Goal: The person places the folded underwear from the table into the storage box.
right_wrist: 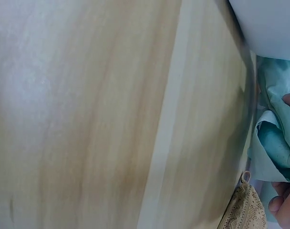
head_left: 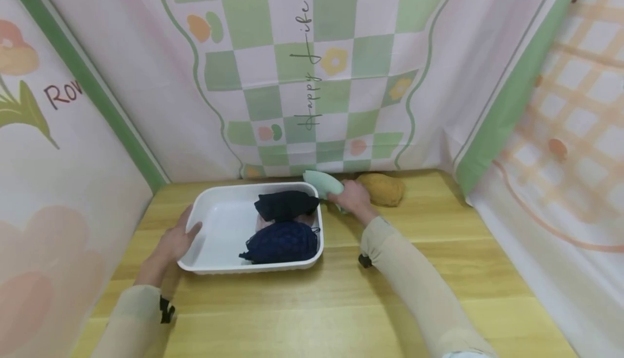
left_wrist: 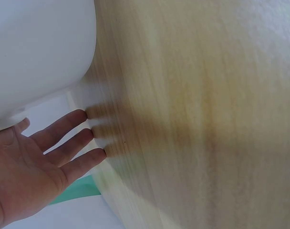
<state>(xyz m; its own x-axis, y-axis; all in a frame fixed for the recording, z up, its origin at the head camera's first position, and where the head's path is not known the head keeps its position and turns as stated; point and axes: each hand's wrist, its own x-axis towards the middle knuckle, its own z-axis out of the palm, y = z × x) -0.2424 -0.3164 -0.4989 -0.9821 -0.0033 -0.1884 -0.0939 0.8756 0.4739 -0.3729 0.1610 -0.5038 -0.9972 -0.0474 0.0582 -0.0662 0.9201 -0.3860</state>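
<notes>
A white tray (head_left: 214, 239) sits on the table, a black cloth bundle (head_left: 287, 204) and a navy rolled cloth (head_left: 283, 243) in its right half. Pale pink cloth (head_left: 263, 223) shows partly between them. My left hand (head_left: 176, 240) holds the tray's left side, thumb over the rim; in the left wrist view several fingers (left_wrist: 80, 162) stretch out below the tray to the tabletop. By the far right corner, my right hand (head_left: 353, 198) pinches a mint-green folded cloth (head_left: 324, 183). The right wrist view shows its loose fold (right_wrist: 274, 143) between thumb and fingers.
A mustard-brown cloth bundle (head_left: 382, 189) lies on the wooden table (head_left: 273, 314) just right of my right hand; its lacy surface (right_wrist: 245, 205) and small loop show in the right wrist view. Patterned curtains (head_left: 312, 76) hang along the back and both sides.
</notes>
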